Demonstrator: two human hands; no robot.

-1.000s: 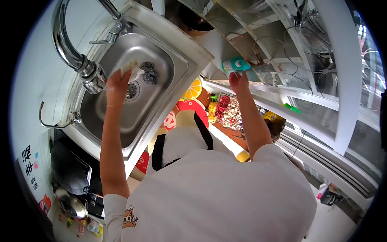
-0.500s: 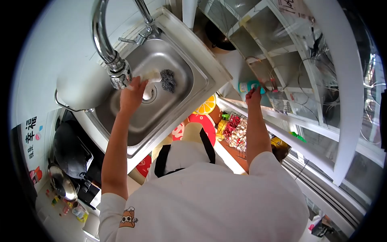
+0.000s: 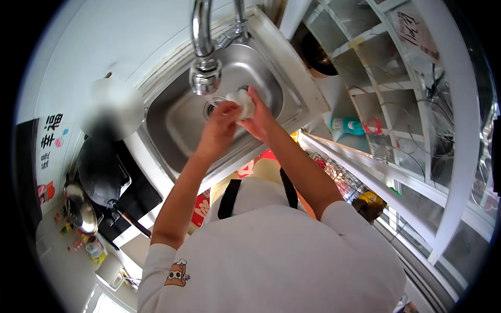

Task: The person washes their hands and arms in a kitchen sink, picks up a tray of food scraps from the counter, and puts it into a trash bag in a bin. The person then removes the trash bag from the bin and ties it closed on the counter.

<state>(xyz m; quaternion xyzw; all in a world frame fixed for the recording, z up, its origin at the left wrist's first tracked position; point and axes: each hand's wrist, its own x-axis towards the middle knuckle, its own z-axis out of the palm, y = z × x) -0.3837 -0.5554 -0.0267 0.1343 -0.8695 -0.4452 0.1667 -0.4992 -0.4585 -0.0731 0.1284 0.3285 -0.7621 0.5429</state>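
Over the steel sink (image 3: pixel 177 125), my two hands meet below the faucet head (image 3: pixel 205 75). A white, soft-looking thing (image 3: pixel 246 104) is between them, its exact kind unclear. My left hand (image 3: pixel 219 125) has its fingers curled against the near side of it. On the other side, my right hand (image 3: pixel 261 117) grips it, thumb up. A small dark grey patch, perhaps the scouring pad (image 3: pixel 242 88), shows just behind my hands. Part of the drain (image 3: pixel 210 108) is hidden by my left hand. A thin stream seems to fall from the faucet.
A green bottle (image 3: pixel 348 125) lies by the glass-paned frame on the right. At left are a black wok (image 3: pixel 102 172) and a metal lid (image 3: pixel 80 207). A wire basket (image 3: pixel 339 175) stands low at right. A blurred white round shape (image 3: pixel 112 101) hangs at the wall.
My right hand has let go of the green bottle and come left into the sink to join my left hand at the white thing. The view has shifted, too.
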